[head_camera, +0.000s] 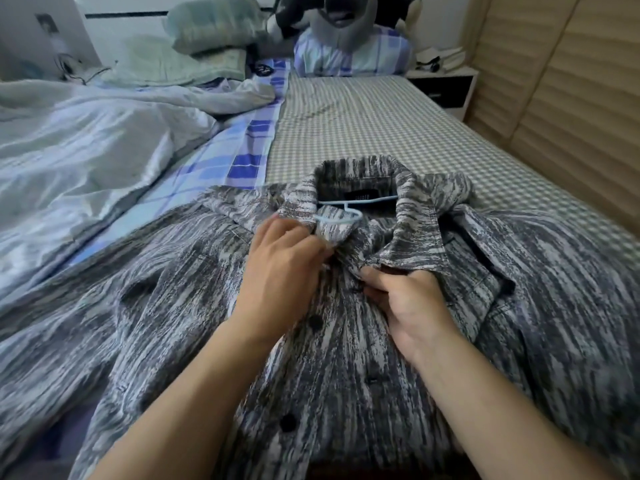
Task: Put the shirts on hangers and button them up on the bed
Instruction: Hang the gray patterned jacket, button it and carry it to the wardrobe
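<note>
Both hands, left hand [280, 265] and right hand [408, 299], pinch the shirt [346, 375] placket near the collar. Soft, limp cloth; best gripped at the edges beside each button

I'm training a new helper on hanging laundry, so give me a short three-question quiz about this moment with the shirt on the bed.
1. True or false: the light blue hanger is already inside the grey streaked shirt.
2. Where do the left hand and right hand grip the shirt?
A. At the hem
B. At the front opening just below the collar
C. At one sleeve
3. Fill in: the shirt lies on a bed whose bare sheet has a ______ pattern.

Key: 1 true; 2 B; 3 checked.
</note>
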